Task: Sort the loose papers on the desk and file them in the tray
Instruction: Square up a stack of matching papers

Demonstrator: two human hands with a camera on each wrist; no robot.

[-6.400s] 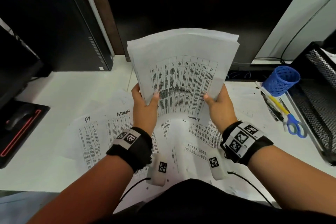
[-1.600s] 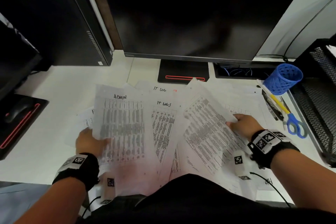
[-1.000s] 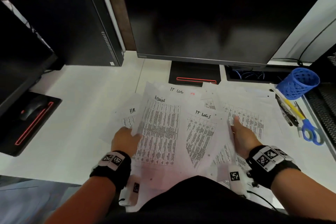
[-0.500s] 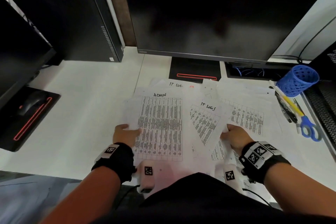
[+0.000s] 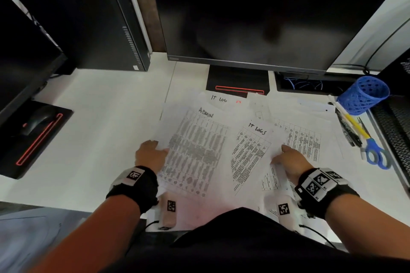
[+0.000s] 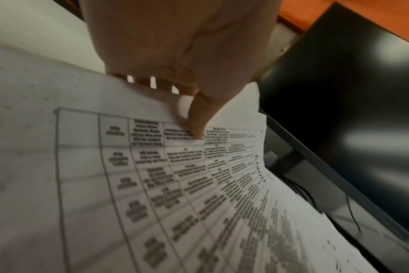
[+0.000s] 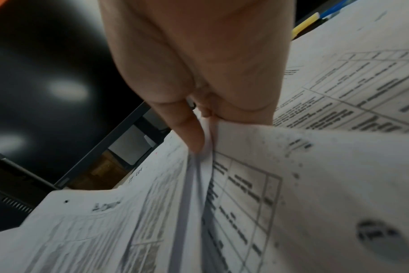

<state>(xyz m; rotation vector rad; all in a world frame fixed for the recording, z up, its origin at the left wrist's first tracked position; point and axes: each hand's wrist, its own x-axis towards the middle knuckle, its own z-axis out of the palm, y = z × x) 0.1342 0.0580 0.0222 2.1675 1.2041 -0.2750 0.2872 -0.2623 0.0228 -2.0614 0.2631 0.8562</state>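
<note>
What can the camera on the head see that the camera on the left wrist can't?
Only the head view shows the right hand, the blue pen cup, the scissors, the mouse and the handwritten IT LOGS sheet. Only the left wrist view shows the thumb pressing on top of the sheet, fingers tucked under its edge. Both show the left hand gripping the ADMIN sheet, and the monitor.

A white desk (image 5: 106, 122) carries a dark monitor (image 5: 255, 17) and computer tower (image 5: 88, 17).

You could not read the blurred table print on the white ADMIN-headed paper sheet (image 5: 195, 150); the black wire-mesh filing tray (image 5: 397, 131) was cut off at the frame edge.
</note>
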